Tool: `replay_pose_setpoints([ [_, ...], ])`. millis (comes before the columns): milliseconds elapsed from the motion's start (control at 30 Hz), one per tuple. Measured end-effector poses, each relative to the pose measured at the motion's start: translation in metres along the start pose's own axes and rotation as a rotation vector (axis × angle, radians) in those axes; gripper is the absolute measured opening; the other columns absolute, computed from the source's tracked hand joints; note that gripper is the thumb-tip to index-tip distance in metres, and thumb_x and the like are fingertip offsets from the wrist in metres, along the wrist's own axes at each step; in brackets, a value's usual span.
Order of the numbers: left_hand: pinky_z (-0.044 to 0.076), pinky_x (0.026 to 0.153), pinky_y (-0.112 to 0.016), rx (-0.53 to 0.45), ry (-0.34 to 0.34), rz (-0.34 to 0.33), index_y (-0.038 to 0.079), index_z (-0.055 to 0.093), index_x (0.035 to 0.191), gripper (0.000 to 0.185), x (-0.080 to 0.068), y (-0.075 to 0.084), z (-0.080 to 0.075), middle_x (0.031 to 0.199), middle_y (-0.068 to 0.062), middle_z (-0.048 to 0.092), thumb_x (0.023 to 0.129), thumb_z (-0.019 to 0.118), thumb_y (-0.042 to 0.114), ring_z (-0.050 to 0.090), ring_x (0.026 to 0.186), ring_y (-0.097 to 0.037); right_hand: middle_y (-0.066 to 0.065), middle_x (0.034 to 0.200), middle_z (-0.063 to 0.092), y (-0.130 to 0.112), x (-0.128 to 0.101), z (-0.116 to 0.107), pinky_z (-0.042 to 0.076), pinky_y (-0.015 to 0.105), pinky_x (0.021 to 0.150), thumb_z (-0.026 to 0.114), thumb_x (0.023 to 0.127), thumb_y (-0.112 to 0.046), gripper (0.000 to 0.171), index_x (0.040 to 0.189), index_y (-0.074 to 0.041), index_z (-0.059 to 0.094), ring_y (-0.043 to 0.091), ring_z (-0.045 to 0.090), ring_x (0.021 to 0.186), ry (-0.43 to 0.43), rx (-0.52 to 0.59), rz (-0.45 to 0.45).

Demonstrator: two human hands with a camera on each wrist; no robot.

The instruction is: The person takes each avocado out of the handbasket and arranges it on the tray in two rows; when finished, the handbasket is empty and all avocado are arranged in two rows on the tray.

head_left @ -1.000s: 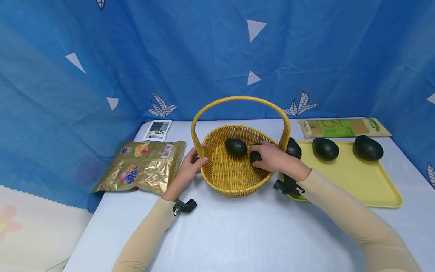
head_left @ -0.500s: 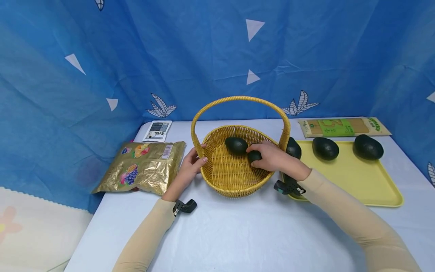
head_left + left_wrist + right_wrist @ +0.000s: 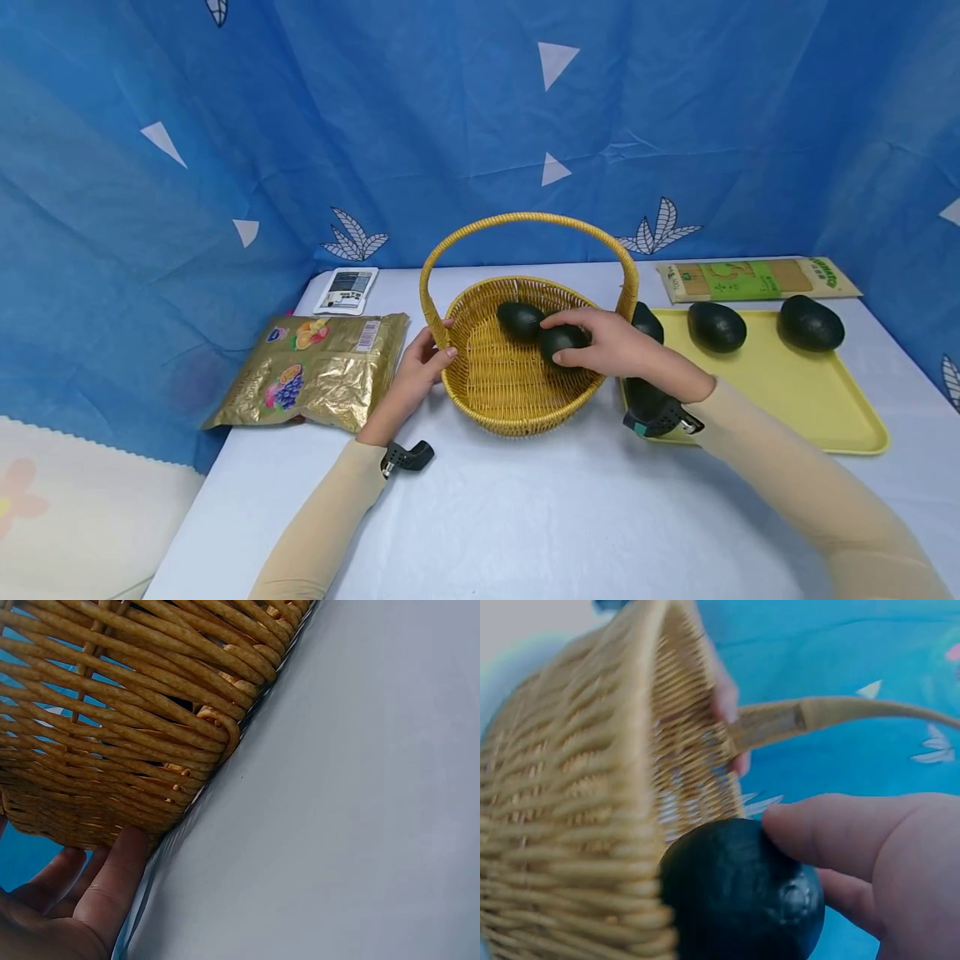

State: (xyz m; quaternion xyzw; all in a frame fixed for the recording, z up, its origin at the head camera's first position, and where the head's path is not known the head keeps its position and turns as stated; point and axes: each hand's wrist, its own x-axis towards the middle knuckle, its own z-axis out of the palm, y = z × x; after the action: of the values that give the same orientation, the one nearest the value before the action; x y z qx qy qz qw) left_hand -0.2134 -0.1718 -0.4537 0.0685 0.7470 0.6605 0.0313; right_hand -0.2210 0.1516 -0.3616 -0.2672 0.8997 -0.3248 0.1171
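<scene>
A yellow wicker basket (image 3: 491, 392) with a tall hooped handle stands on the table. My left hand (image 3: 417, 367) holds its left side at the foot of the handle, fingers on the outer weave in the left wrist view. Two dark green avocados lie inside: one avocado (image 3: 519, 320) toward the back, and another avocado (image 3: 561, 342) beside it to the right. My right hand (image 3: 611, 343) reaches over the right rim with fingers and thumb extended along this second avocado. In the right wrist view the thumb overlaps the edge of the avocado (image 3: 735, 900).
A yellow tray (image 3: 780, 400) on the right bears several more avocados, some partly behind my right wrist. Behind it lies a noodle packet (image 3: 757, 280). On the left are a gold fruit-printed bag (image 3: 315, 367) and a small white pouch (image 3: 347, 290). A blue curtain (image 3: 420, 108) hangs behind.
My right wrist has drawn back to the right and its fingers have straightened, so more of the second avocado shows. The left hand and basket have stayed put.
</scene>
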Motion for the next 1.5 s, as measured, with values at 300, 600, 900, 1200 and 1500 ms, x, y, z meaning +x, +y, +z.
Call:
replay_pose_setpoints([
  [300,0.062,0.074,-0.024,0.005,0.013,0.000,0.011,0.044,0.152,0.054,-0.001,-0.002,-0.001,0.140,-0.028,0.051,0.100,0.058,0.010,0.060,0.112,-0.026,0.013,0.123,0.067,-0.001,-0.042,-0.021,0.047,0.029,0.064,0.072,0.094,-0.016,0.049,0.141,-0.013,0.059,0.015,0.058,0.075,-0.013,0.161,-0.065],
  [600,0.063,0.073,-0.026,-0.002,0.006,0.006,0.013,0.045,0.152,0.055,0.002,-0.003,0.000,0.139,-0.027,0.052,0.099,0.060,0.010,0.059,0.111,-0.025,0.027,0.143,0.054,0.016,-0.088,-0.036,0.062,0.028,0.076,0.069,0.095,-0.010,0.048,0.142,-0.007,0.056,0.027,0.072,0.111,-0.010,0.260,-0.056],
  [900,0.063,0.073,-0.027,0.004,0.002,0.015,0.013,0.045,0.151,0.054,0.003,-0.003,-0.001,0.138,-0.026,0.052,0.099,0.060,0.012,0.058,0.107,-0.020,0.028,0.152,0.041,0.064,-0.129,-0.051,0.059,0.022,0.073,0.067,0.097,-0.008,0.050,0.145,-0.010,0.053,0.005,0.069,0.107,0.137,0.189,0.083],
  [1200,0.062,0.072,-0.025,0.005,0.013,0.010,0.012,0.045,0.151,0.054,0.002,-0.002,-0.002,0.138,-0.028,0.052,0.099,0.059,0.009,0.059,0.105,-0.017,0.033,0.154,0.038,0.099,-0.152,-0.060,0.056,0.022,0.071,0.067,0.099,-0.018,0.052,0.147,-0.011,0.051,0.043,0.069,0.108,0.137,0.104,0.246],
  [1500,0.062,0.074,-0.025,0.005,0.011,0.000,0.013,0.045,0.151,0.054,0.002,-0.001,-0.001,0.137,-0.026,0.052,0.099,0.059,0.009,0.057,0.107,-0.018,0.039,0.149,0.039,0.124,-0.161,-0.061,0.056,0.024,0.069,0.068,0.098,-0.019,0.053,0.145,-0.003,0.050,0.052,0.066,0.108,0.106,0.075,0.280],
])
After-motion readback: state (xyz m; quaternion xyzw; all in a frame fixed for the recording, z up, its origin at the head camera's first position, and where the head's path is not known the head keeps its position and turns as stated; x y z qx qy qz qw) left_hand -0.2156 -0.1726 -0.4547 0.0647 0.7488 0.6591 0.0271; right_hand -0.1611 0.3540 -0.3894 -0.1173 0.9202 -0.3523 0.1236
